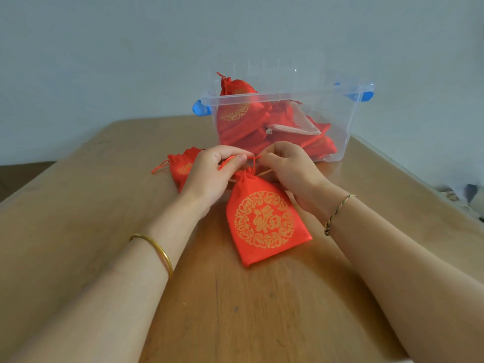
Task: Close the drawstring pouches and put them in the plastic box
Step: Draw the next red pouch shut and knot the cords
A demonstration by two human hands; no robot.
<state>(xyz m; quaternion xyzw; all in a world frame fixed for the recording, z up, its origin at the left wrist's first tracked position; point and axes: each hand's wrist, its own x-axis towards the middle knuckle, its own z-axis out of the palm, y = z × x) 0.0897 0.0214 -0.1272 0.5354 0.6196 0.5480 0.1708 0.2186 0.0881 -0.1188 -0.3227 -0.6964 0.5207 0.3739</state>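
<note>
Item 1, nearest you: your two bare forearms, resting on the brown wooden table (78, 205). The left carries a plain gold bangle (163, 254); the right carries a thin braided bracelet of dark and gold thread (337, 212).

Item 2: red fabric drawstring pouch with a round gold emblem (267, 224). It lies flat on the table between your wrists. Its gathered neck points away from you, toward the box.

Item 3: thin red drawstring cord (252, 159), rising from that neck and stretched between your hands.

Item 4: left grip (212, 171). Thumb and curled fingers are pinched together on the cord.

Item 5: right grip (290, 169). Fingers are curled and clamped on the cord's other side, just beside the left.

Item 6: second red pouch with gold print (183, 166). It lies on the table partly under your left hand, with its cord loop trailing left.

Item 7: clear plastic storage box (340, 121) with blue side latches (201, 108). It stands open just beyond your hands.

Item 8: heap of red pouches (241, 111) inside the box, one leaning upright at its left end.

Item 9: pale wall (131, 48) behind the table.
</note>
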